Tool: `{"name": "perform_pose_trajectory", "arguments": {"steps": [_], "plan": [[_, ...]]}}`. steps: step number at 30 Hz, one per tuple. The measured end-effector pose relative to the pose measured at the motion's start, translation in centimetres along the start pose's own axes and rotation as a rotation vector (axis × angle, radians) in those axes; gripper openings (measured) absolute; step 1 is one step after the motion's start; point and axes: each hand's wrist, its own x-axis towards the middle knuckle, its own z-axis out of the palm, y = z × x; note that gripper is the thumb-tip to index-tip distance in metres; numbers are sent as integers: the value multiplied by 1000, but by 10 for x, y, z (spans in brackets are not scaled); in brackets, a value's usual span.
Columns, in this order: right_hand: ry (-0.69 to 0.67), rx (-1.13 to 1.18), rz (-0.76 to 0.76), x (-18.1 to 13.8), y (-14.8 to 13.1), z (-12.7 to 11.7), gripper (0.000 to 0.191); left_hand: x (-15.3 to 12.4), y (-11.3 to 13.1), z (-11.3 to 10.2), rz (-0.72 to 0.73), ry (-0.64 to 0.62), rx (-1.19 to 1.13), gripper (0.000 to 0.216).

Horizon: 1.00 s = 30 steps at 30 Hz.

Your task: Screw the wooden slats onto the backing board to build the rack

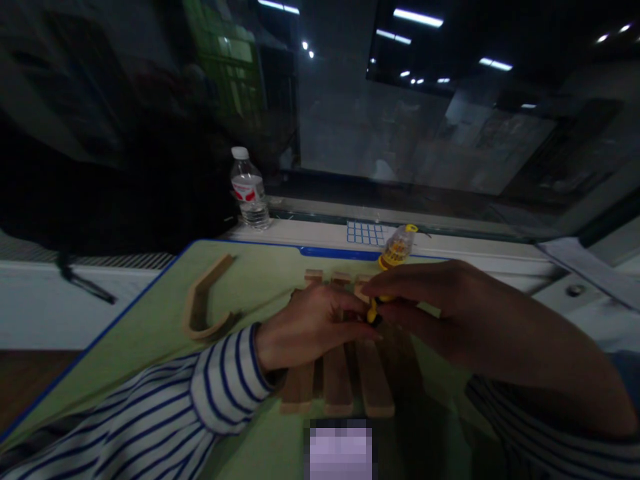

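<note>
Over three wooden slats (338,383), which lie side by side in front of me, my two hands meet. The fingers of my left hand (310,327) are pinched at a small yellow-and-black piece (373,312). From the right, the thumb and fingertips of my right hand (445,300) close on the same piece. Its exact kind is too small and dark to tell, and the fingers cover part of it. Short wooden blocks (314,275) show at the far ends of the slats, partly behind my hands.
A bent, hook-shaped wooden strip (193,307) lies on the left of the pale green table (150,360). Behind the table, a water bottle (251,193) and a clear yellow-trimmed container (397,247) stand near the window. A dark bag-like shape (115,180) fills the left.
</note>
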Motion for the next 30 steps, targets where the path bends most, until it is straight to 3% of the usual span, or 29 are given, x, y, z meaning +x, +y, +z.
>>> {"name": "perform_pose_trajectory", "arguments": {"steps": [13, 23, 30], "plan": [[-25, -47, 76, -1, 1, 4, 10, -1, 2, -3, 40, -164, -75, 20], [-25, -62, 87, 2, 2, 4, 14, -2, 1, 4, 37, 35, 14, 22], [-25, 0, 69, -6, -5, -1, 30, -2, 1, 3, 35, -7, 3, 23]]}}
